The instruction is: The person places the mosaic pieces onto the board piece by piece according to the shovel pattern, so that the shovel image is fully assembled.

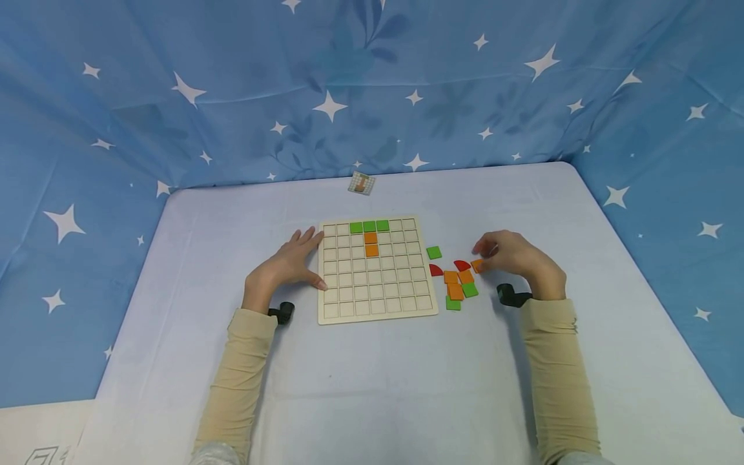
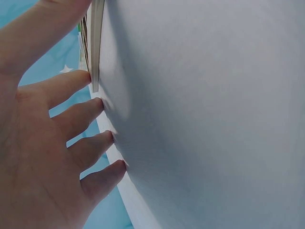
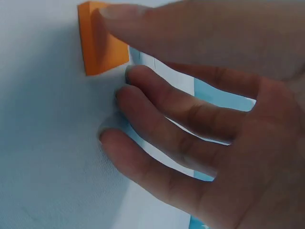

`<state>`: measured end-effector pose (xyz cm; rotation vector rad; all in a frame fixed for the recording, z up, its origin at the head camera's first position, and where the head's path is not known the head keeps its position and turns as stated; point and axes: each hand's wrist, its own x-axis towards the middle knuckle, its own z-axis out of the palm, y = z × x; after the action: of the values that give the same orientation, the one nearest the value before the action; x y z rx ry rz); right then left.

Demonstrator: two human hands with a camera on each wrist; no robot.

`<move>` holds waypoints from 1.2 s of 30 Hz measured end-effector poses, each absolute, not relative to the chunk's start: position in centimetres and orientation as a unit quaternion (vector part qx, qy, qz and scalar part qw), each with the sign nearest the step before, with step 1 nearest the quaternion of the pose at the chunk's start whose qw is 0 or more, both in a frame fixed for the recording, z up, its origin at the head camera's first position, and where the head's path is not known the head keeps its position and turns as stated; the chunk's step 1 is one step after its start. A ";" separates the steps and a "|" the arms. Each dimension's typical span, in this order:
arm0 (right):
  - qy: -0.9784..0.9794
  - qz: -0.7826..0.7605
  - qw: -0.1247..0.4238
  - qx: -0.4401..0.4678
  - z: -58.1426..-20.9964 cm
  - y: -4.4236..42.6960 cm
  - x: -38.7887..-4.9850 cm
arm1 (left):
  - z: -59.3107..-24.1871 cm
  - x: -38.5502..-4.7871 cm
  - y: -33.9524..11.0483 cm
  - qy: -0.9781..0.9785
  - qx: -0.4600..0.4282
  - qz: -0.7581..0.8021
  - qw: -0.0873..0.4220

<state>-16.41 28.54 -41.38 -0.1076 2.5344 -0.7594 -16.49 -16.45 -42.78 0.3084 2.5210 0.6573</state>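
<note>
1. Blue cloth printed with white stars, hung behind and at both sides of a white-covered table.
2. At lower left, on a pale surface, a dark outlined mark, cut off at the edge of view and too partial to read.
3. Near the table's far edge, a small card printed with a grid and a brownish-orange figure; any lettering too small to tell.
4. Mid-table, a pale square board ruled into cells; in its far row, three green tiles side by side, and below the middle one, two orange tiles in a column.
5. With the left hand, touches the board's left edge, fingers straight and spread apart, thumb on the rim.
6. With the right hand, pinches a single orange tile, thumb against its face, to the right of the board; cannot tell whether still touching the table.
7. Between board and right hand, two red quarter-round pieces, three loose orange tiles and two loose green tiles close together, plus another green tile just beside the board.
8. Beige sleeves on both forearms.
</note>
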 end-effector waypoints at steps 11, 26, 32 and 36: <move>0.924 -0.274 0.264 -0.039 -41.6 28.9 -16.6 | -42.5 -16.5 -16.4 0.927 0.115 0.250 0.255; 0.941 -0.243 0.233 -0.035 -42.4 28.1 -17.5 | -42.9 -16.4 -16.5 0.927 0.106 0.249 0.259; 0.945 -0.241 0.219 -0.039 -42.4 28.0 -17.7 | -42.7 -16.4 -16.4 0.927 0.108 0.250 0.258; 0.947 -0.247 0.197 -0.047 -42.3 27.9 -17.7 | -42.7 -16.5 -16.4 0.927 0.108 0.249 0.257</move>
<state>-17.67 27.93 -42.26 -0.1323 2.6525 -0.6928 -16.48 -16.39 -42.67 0.2932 2.5159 0.6756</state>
